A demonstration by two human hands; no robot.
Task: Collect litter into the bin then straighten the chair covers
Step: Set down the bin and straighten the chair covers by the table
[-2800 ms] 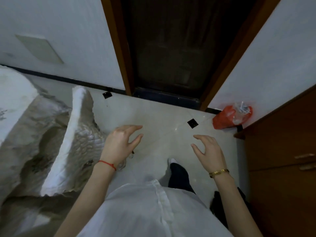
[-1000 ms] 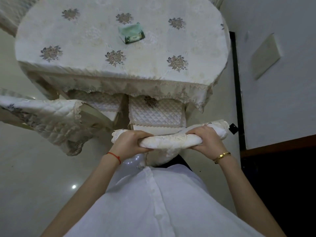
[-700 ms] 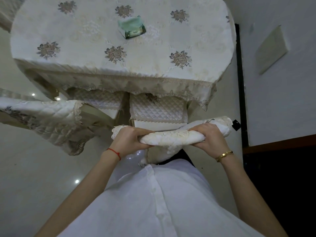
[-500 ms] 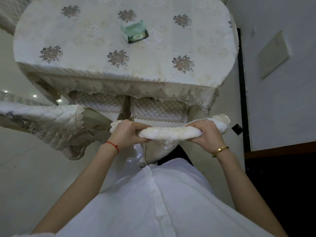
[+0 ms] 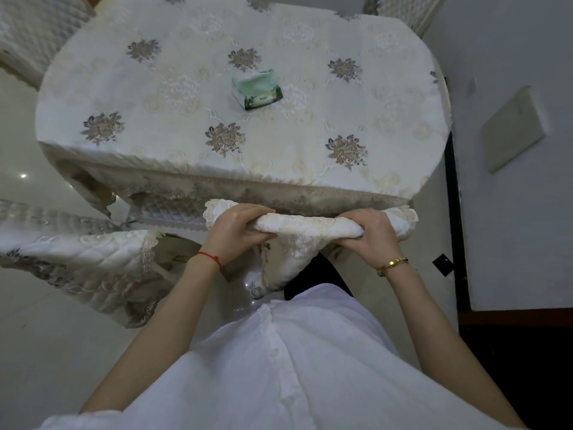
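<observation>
A cream lace-edged chair cover (image 5: 307,228) wraps the top of the chair back right in front of me, pushed in against the table. My left hand (image 5: 235,232) grips the cover near its left end. My right hand (image 5: 370,235) grips it near the right end. Part of the cover hangs down below my hands in a point. A second chair with a quilted cover (image 5: 86,256) stands at the left, its cover bunched and sagging. No litter bin shows in this view.
The oval table (image 5: 139,169) wears a cream floral cloth, with a green tissue pack (image 5: 258,89) on it. Another covered chair (image 5: 34,29) stands at the far left corner. A white wall (image 5: 511,212) and dark skirting run close on the right.
I turned from the doorway to the table and took hold of the chair cover with both hands. Over the last second the chair top has moved in towards the table edge.
</observation>
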